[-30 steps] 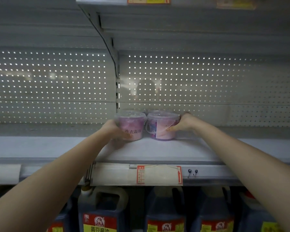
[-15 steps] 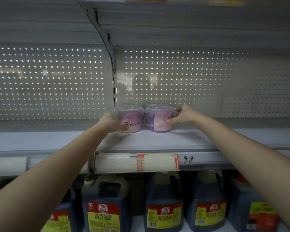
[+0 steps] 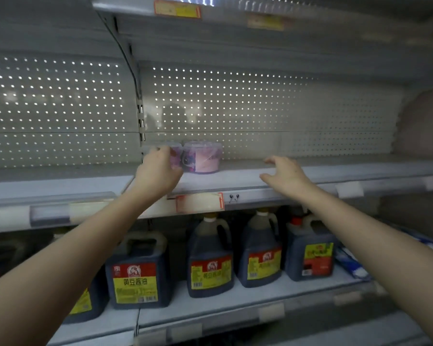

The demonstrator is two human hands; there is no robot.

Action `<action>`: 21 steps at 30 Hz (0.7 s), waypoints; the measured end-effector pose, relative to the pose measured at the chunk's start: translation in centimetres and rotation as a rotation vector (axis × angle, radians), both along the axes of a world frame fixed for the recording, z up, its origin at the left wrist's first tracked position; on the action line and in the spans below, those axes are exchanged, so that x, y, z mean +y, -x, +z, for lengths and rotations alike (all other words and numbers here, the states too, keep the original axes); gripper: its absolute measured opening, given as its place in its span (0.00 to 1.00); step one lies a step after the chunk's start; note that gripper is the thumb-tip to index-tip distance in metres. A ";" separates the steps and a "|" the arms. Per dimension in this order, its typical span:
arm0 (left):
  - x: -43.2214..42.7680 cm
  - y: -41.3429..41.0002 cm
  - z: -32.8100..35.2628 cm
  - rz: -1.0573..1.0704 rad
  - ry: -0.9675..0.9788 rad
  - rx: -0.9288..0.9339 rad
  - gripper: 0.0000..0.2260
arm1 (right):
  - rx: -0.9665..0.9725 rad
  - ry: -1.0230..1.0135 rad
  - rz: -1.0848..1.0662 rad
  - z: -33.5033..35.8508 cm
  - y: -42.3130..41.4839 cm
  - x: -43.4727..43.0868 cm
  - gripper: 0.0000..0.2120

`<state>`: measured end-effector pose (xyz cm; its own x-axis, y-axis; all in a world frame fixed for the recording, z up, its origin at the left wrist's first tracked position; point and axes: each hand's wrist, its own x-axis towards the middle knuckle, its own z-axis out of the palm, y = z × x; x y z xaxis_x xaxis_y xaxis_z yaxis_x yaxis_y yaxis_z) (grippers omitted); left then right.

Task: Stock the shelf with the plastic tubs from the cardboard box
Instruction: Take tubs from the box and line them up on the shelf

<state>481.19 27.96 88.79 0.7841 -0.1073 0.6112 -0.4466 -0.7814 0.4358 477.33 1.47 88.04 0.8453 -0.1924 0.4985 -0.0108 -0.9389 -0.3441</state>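
Two clear plastic tubs with pink and purple contents stand side by side at the back of the grey shelf (image 3: 238, 178). The right tub (image 3: 204, 158) stands free. My left hand (image 3: 158, 171) covers most of the left tub (image 3: 175, 156), fingers curved against its side. To the right of both tubs, my right hand (image 3: 284, 174) hovers over the shelf with fingers spread and relaxed, holding nothing. The cardboard box is out of view.
Several dark soy sauce jugs (image 3: 209, 258) with red and yellow labels fill the shelf below. A price label (image 3: 199, 202) hangs on the shelf's front rail. A perforated back panel (image 3: 235, 108) runs behind; another shelf (image 3: 210, 18) hangs overhead. A pale bag (image 3: 423, 121) sits far right.
My right hand has let go of the right tub and drawn back to the right. The view has dropped and shifted right; my left hand stays at the left tub.
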 end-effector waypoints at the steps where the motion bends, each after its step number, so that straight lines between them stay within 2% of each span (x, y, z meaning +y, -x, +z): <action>1: -0.9 1.1 -0.2 -0.023 -0.017 -0.028 0.15 | 0.000 0.035 -0.024 -0.3 1.4 -0.9 0.23; 4: -4.3 3.9 -1.2 -0.067 -0.088 -0.064 0.13 | 0.004 0.132 -0.077 -1.7 5.7 -4.3 0.22; 9: -11.8 8.4 -4.3 -0.093 -0.266 -0.008 0.14 | -0.022 0.216 -0.170 -4.4 14.1 -11.2 0.19; 16: -22.5 14.2 -8.3 -0.235 -0.427 0.011 0.13 | 0.161 0.335 -0.369 -8.5 24.8 -19.7 0.18; 21: -30.0 17.0 -11.5 -0.344 -0.564 -0.001 0.14 | 0.247 0.278 -0.481 -12.4 30.4 -24.6 0.19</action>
